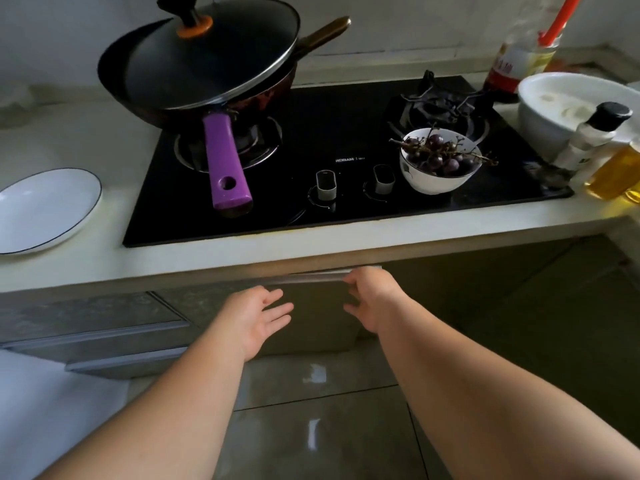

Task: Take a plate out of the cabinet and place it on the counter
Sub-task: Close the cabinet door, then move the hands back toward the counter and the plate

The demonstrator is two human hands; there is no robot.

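Note:
A white plate (45, 209) with a thin dark rim lies on the pale counter (104, 258) at the far left. Below the counter edge is a grey cabinet door (311, 320) with a metal handle strip (311, 277) along its top. My right hand (370, 299) is at the right end of that strip, fingers curled against the door's upper corner. My left hand (256, 317) hovers in front of the door, palm turned inward, fingers spread, holding nothing. The cabinet's inside is hidden.
A black gas hob (346, 209) fills the counter's middle, with a lidded wok (207, 71) and purple handle (225, 164) on the left burner. A bowl of grapes (438, 161) sits at the right burner. Bottles (588, 140) and a white bowl (554, 102) crowd the right end.

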